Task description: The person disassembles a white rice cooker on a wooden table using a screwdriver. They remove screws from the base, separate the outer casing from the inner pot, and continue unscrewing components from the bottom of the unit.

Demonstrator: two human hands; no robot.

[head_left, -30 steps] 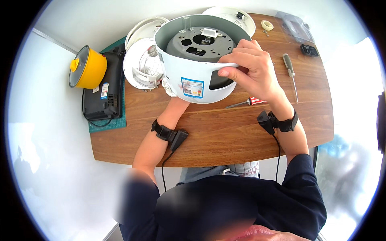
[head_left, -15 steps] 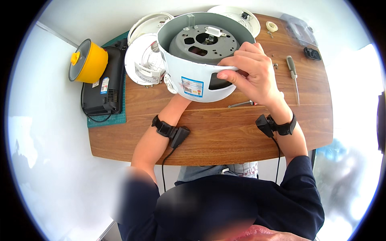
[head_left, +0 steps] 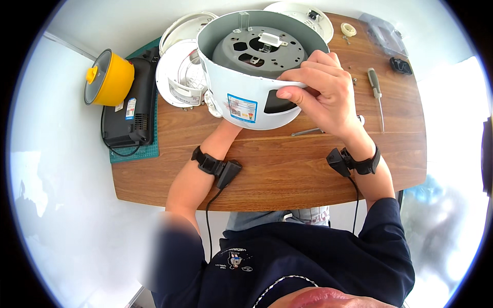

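A white, drum-shaped rice cooker housing (head_left: 231,84) is held tilted above the table, its open top showing a grey inner shield (head_left: 285,56) with several cut-outs and small holes. My right hand (head_left: 331,95) grips the near right rim, thumb outside above a dark rectangular opening (head_left: 277,102) in the wall. A small white part (head_left: 269,39) sits over the shield's central hole. My left forearm (head_left: 192,179) reaches under the housing, which hides the left hand and its fingers. Below the right hand lies a tool with a thin metal shank (head_left: 306,132), partly hidden.
A yellow pot (head_left: 115,79) and a black appliance base (head_left: 126,123) stand on a green mat (head_left: 146,152) at left. White round covers (head_left: 169,92) lie behind the housing. At right are a screwdriver (head_left: 375,87), a cream ring (head_left: 348,29), a clear plastic box (head_left: 385,38) and a black part (head_left: 400,65).
The housing has shifted slightly left and tipped a little, showing its inner shield from a slightly different angle. My right hand keeps its hold on the rim.
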